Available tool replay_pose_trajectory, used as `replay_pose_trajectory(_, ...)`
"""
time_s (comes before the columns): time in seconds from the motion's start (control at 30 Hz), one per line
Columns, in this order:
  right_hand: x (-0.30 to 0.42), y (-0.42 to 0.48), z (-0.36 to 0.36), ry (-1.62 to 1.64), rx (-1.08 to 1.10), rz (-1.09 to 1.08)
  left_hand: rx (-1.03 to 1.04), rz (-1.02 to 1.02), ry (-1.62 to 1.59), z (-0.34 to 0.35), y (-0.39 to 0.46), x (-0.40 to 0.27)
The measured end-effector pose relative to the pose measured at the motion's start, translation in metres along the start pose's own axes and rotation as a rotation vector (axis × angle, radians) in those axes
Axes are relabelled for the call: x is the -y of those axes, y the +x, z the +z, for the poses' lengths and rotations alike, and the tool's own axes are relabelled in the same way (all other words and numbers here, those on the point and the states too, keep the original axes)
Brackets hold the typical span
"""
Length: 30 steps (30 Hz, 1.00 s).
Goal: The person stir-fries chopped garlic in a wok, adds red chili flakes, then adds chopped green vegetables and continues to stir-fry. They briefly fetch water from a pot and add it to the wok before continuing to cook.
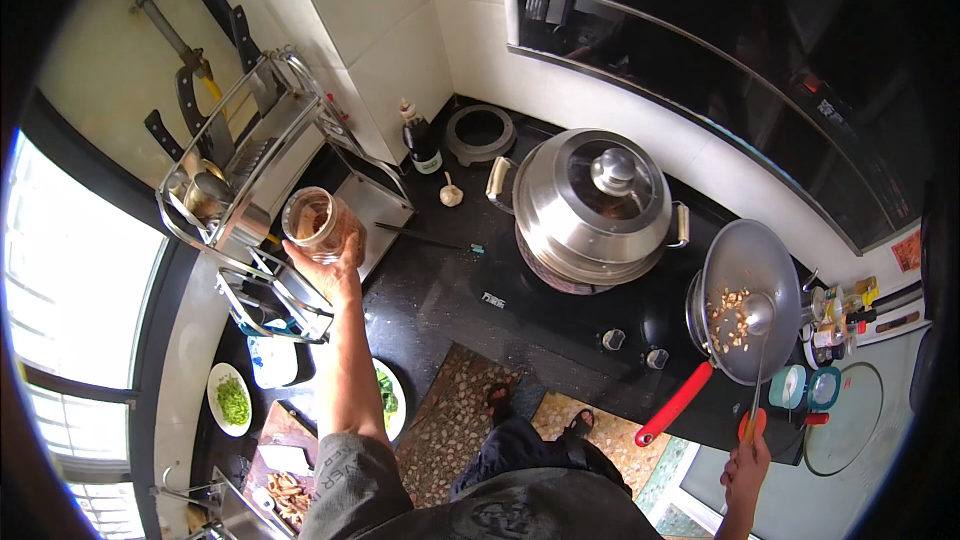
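My left hand (330,268) is wrapped around a clear open-topped jar (325,221) with reddish-brown contents, held up beside the steel rack. With my right hand (744,469) I grip the handle end of a metal ladle (758,313), its bowl inside a grey frying pan (750,255). Small browned chopped pieces (724,319), perhaps garlic, lie in that pan beside the ladle. The pan's red handle (675,403) points towards me, and no hand touches it. A large lidded steel pot (592,202) stands on the hob to the pan's left.
Knives stand in the steel rack (247,157). A dark sauce bottle (421,139) and a garlic bulb (450,191) sit near the corner. Chopped greens (232,399) and a cutting board (277,431) are at left. Seasoning bottles (832,330) and a glass lid (862,420) are at right.
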State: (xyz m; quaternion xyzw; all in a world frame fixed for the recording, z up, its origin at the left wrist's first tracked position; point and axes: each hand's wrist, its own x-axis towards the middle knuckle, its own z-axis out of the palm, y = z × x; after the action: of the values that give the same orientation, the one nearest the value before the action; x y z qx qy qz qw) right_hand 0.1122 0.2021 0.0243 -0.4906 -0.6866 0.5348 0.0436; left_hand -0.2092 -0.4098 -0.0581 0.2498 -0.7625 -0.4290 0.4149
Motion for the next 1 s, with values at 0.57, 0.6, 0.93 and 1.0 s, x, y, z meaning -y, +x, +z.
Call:
replay_pose_trajectory(0.57, 0.039, 0.047, 0.020, 0.108, -0.042, -0.092, -0.078, 0.038, 0.223, 0.015, 0.026, 0.136)
replay_pose_trajectory(0.6, 0.036, 0.055, 0.021, 0.166, -0.047, -0.070, -0.060, 0.035, 0.308, 0.014, 0.015, 0.130)
replay_pose_trajectory(0.93, 0.001, 0.041, -0.087, -0.600, 0.139, -0.793, 1.633, -0.766, -0.325, -0.015, -0.299, -0.167)
replay_pose_trajectory(1.0, 0.020, 0.023, -0.117, -0.663, 0.109, -0.693, 1.787, -0.759, -0.305, -0.006, -0.343, -0.205)
